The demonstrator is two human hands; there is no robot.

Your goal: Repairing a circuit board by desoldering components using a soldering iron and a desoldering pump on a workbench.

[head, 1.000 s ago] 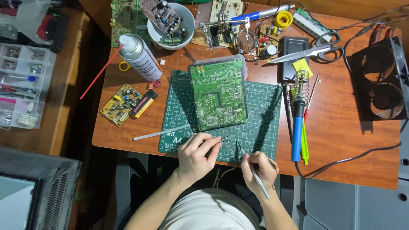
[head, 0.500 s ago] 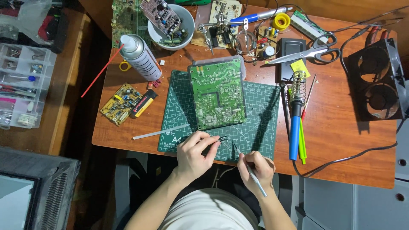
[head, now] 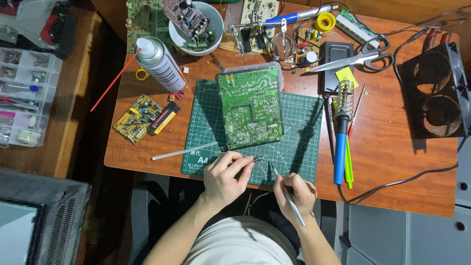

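Pinching a small dark wire piece (head: 257,159) in my left hand (head: 224,177), I grip slim metal tweezers (head: 287,198) in my right hand (head: 295,193) over the green cutting mat (head: 299,147) on the wooden bench (head: 392,162).

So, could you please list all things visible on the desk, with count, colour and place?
circuit board: 1, green, on mat centre
cutting mat: 1, green, desk front
spray can: 1, white, left rear
small board: 1, yellow, left of mat
bowl: 1, white, rear
scissors: 1, black-handled, right rear
soldering iron: 1, blue, right of mat
fan unit: 1, black, far right
left hand: holds small dark part
right hand: holds thin metal tool
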